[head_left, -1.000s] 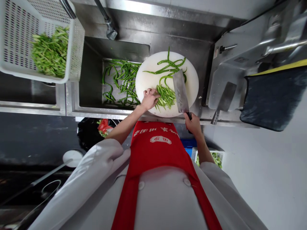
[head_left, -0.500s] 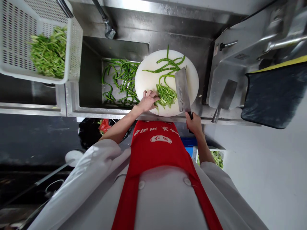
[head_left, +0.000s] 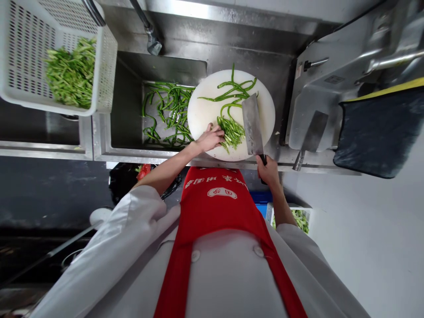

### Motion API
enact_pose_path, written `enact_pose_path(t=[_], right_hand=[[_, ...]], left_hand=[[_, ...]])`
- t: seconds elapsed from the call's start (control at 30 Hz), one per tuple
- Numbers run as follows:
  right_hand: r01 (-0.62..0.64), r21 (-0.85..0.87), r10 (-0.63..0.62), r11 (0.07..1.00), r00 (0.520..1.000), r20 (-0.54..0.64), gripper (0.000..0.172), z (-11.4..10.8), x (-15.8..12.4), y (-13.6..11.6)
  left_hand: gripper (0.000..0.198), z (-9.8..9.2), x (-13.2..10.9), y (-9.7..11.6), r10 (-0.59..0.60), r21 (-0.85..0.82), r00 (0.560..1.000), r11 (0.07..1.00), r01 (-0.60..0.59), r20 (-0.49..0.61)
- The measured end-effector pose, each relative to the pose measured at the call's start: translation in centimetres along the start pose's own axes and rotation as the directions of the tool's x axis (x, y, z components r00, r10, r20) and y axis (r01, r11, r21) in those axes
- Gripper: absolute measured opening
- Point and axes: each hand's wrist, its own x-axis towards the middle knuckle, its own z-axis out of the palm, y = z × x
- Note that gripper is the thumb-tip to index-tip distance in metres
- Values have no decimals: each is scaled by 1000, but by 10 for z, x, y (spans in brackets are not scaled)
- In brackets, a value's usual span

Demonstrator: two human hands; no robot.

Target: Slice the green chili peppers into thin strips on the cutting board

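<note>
Head view: a heap of cut green strips [head_left: 233, 131] lies on the near half of a round white cutting board [head_left: 200, 110], which sits on the steel worktop [head_left: 228, 55]. The left hand [head_left: 212, 138] is at the heap's left edge; its grip is partly open, fingers spread and bent, the tips touching the strips. The right hand [head_left: 269, 170] has its grip closed around the black handle of a cleaver [head_left: 252, 126], whose broad blade is over the board just right of the heap; whether it touches the surface cannot be told. Beyond the heap, several long green peppers [head_left: 233, 93] lie uncut across the far half, one end reaching past the rim.

Left of the board, more whole peppers [head_left: 170, 104] lie in a steel sink [head_left: 127, 97]. Farther left, a white perforated basket [head_left: 20, 57] holds a pile of green pieces [head_left: 71, 73]. On the right, a second cleaver [head_left: 314, 130] rests on a metal machine [head_left: 304, 75], beside a dark pad [head_left: 374, 137] with a yellow edge.
</note>
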Motion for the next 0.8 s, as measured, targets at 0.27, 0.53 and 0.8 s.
enact_pose_path(t=[0.27, 0.53, 0.8], right_hand=[[21, 9, -20, 1000, 1000, -13, 40, -3, -5, 2], [7, 2, -7, 1000, 1000, -18, 41, -4, -6, 6], [13, -21, -14, 1000, 1000, -12, 41, -4, 0, 9]], left_hand=[[26, 4, 3, -8, 81, -50, 994, 996, -78, 73], [30, -19, -8, 7, -78, -144, 957, 989, 38, -279], [27, -60, -189, -20, -605, -513, 228, 781, 356, -763]])
